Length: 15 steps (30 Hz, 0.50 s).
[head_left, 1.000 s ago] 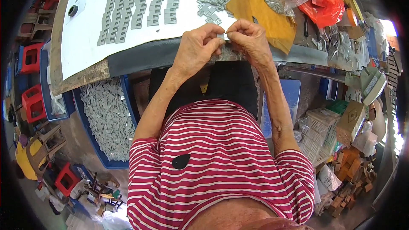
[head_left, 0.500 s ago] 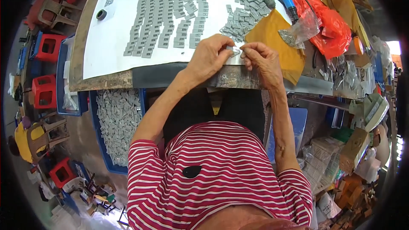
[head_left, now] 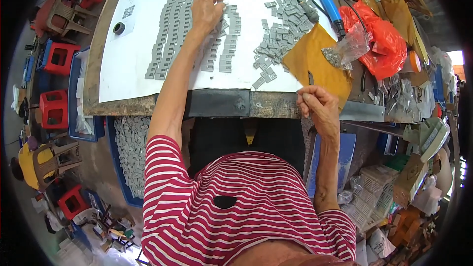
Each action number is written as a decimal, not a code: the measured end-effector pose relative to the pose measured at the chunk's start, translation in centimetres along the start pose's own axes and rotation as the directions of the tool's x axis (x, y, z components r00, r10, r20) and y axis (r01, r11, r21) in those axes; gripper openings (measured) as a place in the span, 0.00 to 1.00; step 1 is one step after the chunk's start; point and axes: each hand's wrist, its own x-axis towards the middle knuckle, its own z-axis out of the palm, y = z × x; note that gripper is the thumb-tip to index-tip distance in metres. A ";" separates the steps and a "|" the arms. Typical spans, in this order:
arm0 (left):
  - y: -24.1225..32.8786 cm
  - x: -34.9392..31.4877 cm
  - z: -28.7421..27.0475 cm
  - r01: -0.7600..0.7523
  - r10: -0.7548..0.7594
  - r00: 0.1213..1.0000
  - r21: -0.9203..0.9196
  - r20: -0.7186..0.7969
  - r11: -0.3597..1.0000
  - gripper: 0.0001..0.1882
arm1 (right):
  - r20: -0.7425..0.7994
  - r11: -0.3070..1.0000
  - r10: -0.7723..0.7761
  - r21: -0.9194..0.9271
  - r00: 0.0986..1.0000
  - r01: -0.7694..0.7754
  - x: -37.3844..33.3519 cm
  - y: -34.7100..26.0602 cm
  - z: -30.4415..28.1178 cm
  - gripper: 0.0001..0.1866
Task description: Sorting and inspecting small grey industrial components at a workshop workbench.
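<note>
While our left hand (head_left: 206, 15) hung over the rows of flat grey pieces (head_left: 170, 34), we could not tell whether its fingers gripped one; our right hand (head_left: 321, 109) held its fingers narrow near the front edge of the table (head_left: 276, 103), and white paper (head_left: 251, 17) lay bare between rows and loose pile (head_left: 282, 34).

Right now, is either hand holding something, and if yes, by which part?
It cannot be told: the left hand is curled at the grey pieces, the right hand near the table edge; anything pinched is too small to see.
</note>
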 end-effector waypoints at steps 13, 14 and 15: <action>-2.3 1.2 0.7 -0.017 -0.007 0.996 0.254 0.090 0.967 0.09 | -0.024 0.999 0.052 -0.008 0.998 -0.052 -1.1 0.1 -1.1 0.07; -2.1 1.0 0.7 -0.028 0.007 0.997 0.267 0.082 0.963 0.08 | -0.024 0.998 0.054 -0.021 0.998 -0.055 -1.0 0.1 -1.1 0.07; -1.9 0.9 0.8 -0.031 0.008 0.996 0.261 0.090 0.965 0.08 | -0.033 0.998 0.058 -0.020 0.998 -0.059 -1.0 0.1 -1.2 0.07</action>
